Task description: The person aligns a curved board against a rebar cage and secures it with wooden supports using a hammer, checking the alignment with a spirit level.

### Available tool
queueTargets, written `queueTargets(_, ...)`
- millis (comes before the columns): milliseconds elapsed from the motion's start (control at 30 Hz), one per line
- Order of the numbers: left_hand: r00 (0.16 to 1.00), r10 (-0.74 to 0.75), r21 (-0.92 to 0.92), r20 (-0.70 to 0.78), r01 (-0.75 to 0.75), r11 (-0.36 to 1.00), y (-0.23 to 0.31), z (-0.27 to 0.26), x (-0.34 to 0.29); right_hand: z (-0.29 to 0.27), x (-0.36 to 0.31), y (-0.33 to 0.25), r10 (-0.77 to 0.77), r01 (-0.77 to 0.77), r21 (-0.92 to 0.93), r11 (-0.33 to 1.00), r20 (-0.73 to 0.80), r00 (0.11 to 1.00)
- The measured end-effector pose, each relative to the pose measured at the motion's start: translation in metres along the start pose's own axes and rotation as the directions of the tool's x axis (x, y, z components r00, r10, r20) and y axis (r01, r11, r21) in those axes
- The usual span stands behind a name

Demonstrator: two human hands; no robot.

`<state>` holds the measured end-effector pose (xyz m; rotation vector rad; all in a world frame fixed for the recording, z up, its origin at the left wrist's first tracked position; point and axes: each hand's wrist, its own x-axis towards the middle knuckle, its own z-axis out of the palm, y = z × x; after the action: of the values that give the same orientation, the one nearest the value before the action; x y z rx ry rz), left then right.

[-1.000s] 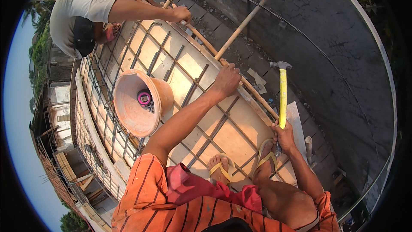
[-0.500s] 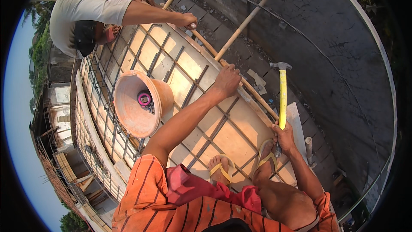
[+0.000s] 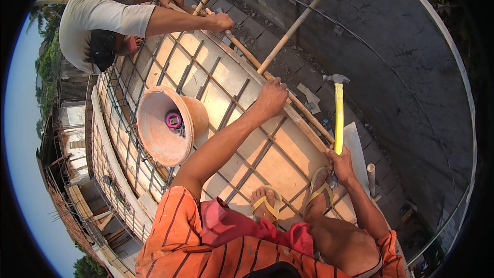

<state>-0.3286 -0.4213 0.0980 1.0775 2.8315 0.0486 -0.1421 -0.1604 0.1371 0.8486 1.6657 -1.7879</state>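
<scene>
My right hand (image 3: pixel 340 164) is closed round the yellow handle of a claw hammer (image 3: pixel 339 113). The hammer points away from me, its metal head at the far end, out past the formwork edge. My left hand (image 3: pixel 272 97) has its fingers wrapped over a long wooden pole (image 3: pixel 306 118) running along the edge board (image 3: pixel 303 126); the fingertips are partly hidden. To the left of my left forearm a dusty orange bucket (image 3: pixel 200 110) lies tipped on the rebar grid (image 3: pixel 247 172). Inside it sit a pink-rimmed round item (image 3: pixel 173 119) and some dark pieces I cannot make out.
A co-worker in a pale shirt (image 3: pixel 113 15) bends at the far left, with hands on the same edge pole. Another pole (image 3: pixel 290 33) juts outward over the drop beside a dark wall (image 3: pixel 391 56). My sandalled feet (image 3: pixel 265 202) rest on the rebar-covered panels.
The co-worker's hands have shifted slightly along the pole, and the farther hand now reaches forward onto it. My own hands and the hammer are practically where they were.
</scene>
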Motion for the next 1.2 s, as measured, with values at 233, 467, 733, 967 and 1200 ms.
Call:
queueTargets(233,0.999,0.002,0.019,0.035,-0.002,1.0,0.0009,-0.004,0.002,0.0004,-0.0009,-0.0013,0.008,-0.008,0.0,1.0,-0.006,1.0)
queueTargets(467,0.999,0.0,0.032,0.05,-0.001,0.999,0.0012,-0.0065,0.001,0.0015,-0.0018,-0.0033,0.008,-0.008,0.013,1.0,-0.008,1.0)
queueTargets(733,0.997,0.0,0.037,0.073,-0.003,0.999,0.0013,-0.0056,0.0022,0.0012,-0.0023,-0.0032,0.02,-0.02,0.005,1.0,-0.016,1.0)
queueTargets(967,0.998,0.001,0.005,0.066,-0.001,1.0,0.001,-0.0068,0.0019,0.0003,-0.0009,-0.001,0.014,-0.014,0.011,1.0,-0.006,1.0)
queueTargets(1200,0.997,0.005,-0.013,0.074,-0.004,1.0,0.0014,-0.0102,0.002,-0.0008,0.0007,0.0022,-0.002,0.002,0.005,1.0,-0.005,1.0)
